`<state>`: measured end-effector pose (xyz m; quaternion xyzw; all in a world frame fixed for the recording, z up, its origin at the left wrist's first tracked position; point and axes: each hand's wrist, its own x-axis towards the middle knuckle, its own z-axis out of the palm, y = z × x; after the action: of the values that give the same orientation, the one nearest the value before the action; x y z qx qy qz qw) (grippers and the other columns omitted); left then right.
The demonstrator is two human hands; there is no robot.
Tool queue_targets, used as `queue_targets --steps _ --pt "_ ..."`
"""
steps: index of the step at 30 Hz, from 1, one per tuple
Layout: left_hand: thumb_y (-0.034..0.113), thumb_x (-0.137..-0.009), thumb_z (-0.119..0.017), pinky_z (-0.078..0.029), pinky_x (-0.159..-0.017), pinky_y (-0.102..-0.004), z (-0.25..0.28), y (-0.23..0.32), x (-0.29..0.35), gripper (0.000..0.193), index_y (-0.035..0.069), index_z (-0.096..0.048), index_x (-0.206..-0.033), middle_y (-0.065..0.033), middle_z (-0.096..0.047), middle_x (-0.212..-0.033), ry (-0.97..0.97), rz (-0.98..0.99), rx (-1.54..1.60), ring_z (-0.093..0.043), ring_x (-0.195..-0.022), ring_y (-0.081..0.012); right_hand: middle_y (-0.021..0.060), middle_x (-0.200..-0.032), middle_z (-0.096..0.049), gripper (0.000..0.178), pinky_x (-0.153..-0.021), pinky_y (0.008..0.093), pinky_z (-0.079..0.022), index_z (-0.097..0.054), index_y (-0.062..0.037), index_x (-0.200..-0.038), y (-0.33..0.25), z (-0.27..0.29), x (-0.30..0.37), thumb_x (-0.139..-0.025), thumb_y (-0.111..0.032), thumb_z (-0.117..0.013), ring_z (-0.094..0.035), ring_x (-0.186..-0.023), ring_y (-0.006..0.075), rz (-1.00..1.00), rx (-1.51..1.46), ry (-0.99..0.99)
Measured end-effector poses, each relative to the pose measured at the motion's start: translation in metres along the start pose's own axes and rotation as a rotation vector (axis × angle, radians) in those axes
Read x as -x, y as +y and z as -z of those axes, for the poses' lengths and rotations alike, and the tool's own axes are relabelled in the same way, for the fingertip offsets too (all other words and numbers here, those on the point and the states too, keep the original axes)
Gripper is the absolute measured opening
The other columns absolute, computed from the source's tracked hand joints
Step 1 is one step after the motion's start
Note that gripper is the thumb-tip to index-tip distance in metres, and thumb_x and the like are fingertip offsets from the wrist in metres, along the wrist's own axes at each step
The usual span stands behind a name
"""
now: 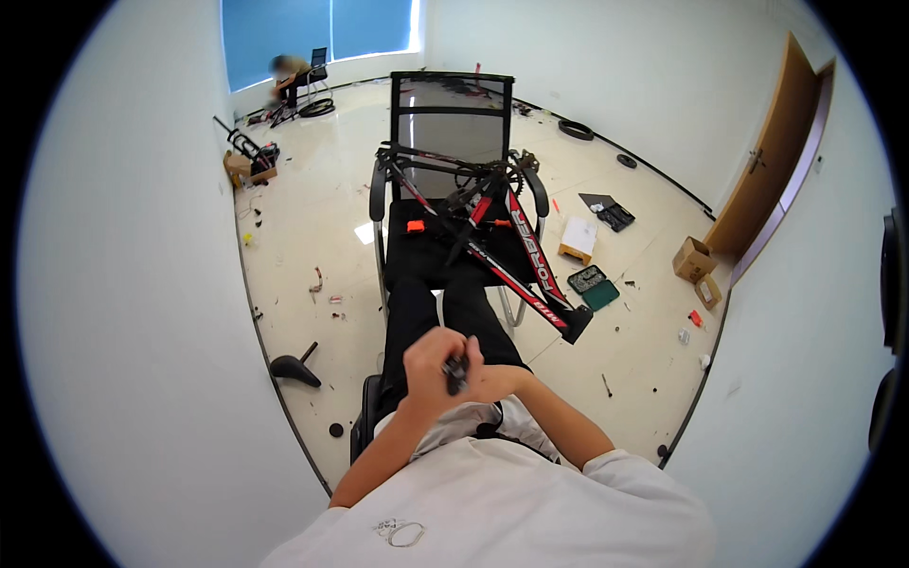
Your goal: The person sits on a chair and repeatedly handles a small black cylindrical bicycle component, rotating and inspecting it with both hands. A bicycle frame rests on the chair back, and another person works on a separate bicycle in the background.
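Presently, the left hand (433, 367) is closed around a dark part (456, 376), above the person's legs (471, 317); the right hand (496, 381) meets it from the other side. Whether the right hand grips or merely steadies cannot be told; its fingers are largely hidden.

Main risk, as judged: a slip. With no surface just under the part, a loosened grip could drop it onto the floor (554, 388), where it might be lost among scattered bits.

Second risk: the frame (532, 248) lies across the chair (375, 197), one end overhanging the seat's right front corner. A knock from a knee or forearm there could tip it off.
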<state>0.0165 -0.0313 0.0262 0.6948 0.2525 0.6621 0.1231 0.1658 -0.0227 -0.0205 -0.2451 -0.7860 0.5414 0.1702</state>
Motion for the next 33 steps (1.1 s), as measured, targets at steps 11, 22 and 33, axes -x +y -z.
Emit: queue_targets --steps 11,22,33 --pt "0.001 -0.072 -0.066 -0.040 -0.049 -0.0272 -0.023 0.008 0.043 0.017 0.003 -0.049 -0.068 -0.0089 -0.051 -0.058 -0.455 0.330 0.407 -0.046 -0.048 -0.0191 0.0067 -0.107 -0.063 0.038 -0.083 0.0339 -0.049 -0.055 -0.0060 -0.121 0.009 0.054 -0.032 -0.095 -0.034 -0.054 -0.060 -0.095 0.0143 -0.094 -0.171 0.047" --pt "0.006 -0.074 -0.067 -0.040 -0.050 -0.0250 -0.029 -0.056 0.048 0.012 0.000 -0.060 -0.083 -0.0051 -0.058 -0.064 -0.245 0.298 0.190 -0.055 -0.058 -0.0098 0.0157 -0.134 -0.044 0.054 -0.093 0.0358 -0.045 -0.041 -0.0055 -0.135 -0.063 0.033 -0.006 -0.090 -0.028 -0.061 -0.051 -0.116 0.0230 0.054 0.164 0.351" --pt "0.000 -0.081 -0.060 -0.040 -0.043 -0.0283 0.003 -0.030 0.009 0.018 0.006 -0.046 -0.071 -0.0064 -0.051 -0.057 -0.330 1.035 0.936 -0.052 -0.046 -0.0160 0.0107 -0.111 -0.064 0.046 -0.082 0.0340 -0.050 -0.058 -0.0041 -0.117 0.013 0.060 -0.005 -0.081 -0.027 -0.074 -0.061 -0.105 0.0226 -0.024 0.371 0.773"
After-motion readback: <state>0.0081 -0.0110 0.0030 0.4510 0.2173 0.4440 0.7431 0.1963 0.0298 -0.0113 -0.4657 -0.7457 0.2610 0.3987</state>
